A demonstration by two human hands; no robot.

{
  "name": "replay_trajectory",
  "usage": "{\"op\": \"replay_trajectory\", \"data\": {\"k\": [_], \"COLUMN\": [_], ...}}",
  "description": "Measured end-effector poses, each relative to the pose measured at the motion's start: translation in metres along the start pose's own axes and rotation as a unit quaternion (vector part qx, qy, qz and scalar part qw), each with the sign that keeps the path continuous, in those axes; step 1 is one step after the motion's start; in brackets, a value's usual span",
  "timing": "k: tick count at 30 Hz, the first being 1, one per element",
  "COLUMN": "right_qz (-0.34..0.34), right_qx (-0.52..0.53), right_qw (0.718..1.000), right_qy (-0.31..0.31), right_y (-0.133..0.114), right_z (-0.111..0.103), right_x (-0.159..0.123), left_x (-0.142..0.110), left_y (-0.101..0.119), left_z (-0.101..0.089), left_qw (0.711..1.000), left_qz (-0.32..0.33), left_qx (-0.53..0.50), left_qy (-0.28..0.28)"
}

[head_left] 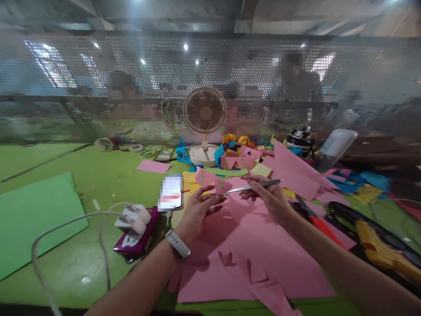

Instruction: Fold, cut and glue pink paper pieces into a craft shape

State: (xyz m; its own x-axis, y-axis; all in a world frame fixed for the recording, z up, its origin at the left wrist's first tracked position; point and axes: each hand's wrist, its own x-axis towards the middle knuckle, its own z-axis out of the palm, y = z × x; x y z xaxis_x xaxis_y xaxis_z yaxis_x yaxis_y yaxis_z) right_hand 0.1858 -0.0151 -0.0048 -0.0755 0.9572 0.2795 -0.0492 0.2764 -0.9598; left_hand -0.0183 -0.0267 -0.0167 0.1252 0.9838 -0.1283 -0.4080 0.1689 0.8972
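Above a large pink paper sheet (263, 263), my left hand (200, 206) pinches a small folded pink paper piece (204, 176) marked with green dots. My right hand (263, 193) is closed around slim metal tweezers (240, 188) with a dark rear end. Their pointed tip touches or nearly touches the dotted paper beside my left fingertips; I cannot tell which. Small folded pink scraps (258, 274) lie on the sheet below my hands. Beyond them is a pile of coloured paper pieces, including a pink strip with green dots (237, 162).
A lit phone (170, 192) and white plug adapters (133, 219) on a purple box stand left, with looping cables. A fan (205, 112) stands at the back. Right are a red-handled cutter (324, 226), a yellow-and-black tool (378, 241) and a clear bottle (335, 147). Green paper (39, 215) lies far left.
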Motion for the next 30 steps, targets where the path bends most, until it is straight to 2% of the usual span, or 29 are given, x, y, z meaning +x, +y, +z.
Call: {"op": "replay_trajectory", "data": {"k": [8, 22, 30], "right_qz": [-0.005, -0.028, -0.030], "right_qx": [-0.005, -0.015, -0.027], "right_qw": [1.000, 0.999, 0.999], "right_qy": [-0.012, 0.018, 0.005], "right_y": [0.0023, -0.0056, -0.0063], "right_z": [0.0009, -0.0008, -0.0002], "right_x": [-0.0016, -0.0033, -0.0024], "left_x": [0.0006, -0.0011, -0.0002], "left_y": [0.0005, 0.0006, 0.0004], "left_z": [0.0018, 0.0028, 0.0016], "left_qw": [1.000, 1.000, 1.000], "left_qz": [-0.006, 0.006, 0.007], "left_qx": [-0.017, -0.024, -0.015], "left_qy": [0.019, 0.000, 0.000]}}
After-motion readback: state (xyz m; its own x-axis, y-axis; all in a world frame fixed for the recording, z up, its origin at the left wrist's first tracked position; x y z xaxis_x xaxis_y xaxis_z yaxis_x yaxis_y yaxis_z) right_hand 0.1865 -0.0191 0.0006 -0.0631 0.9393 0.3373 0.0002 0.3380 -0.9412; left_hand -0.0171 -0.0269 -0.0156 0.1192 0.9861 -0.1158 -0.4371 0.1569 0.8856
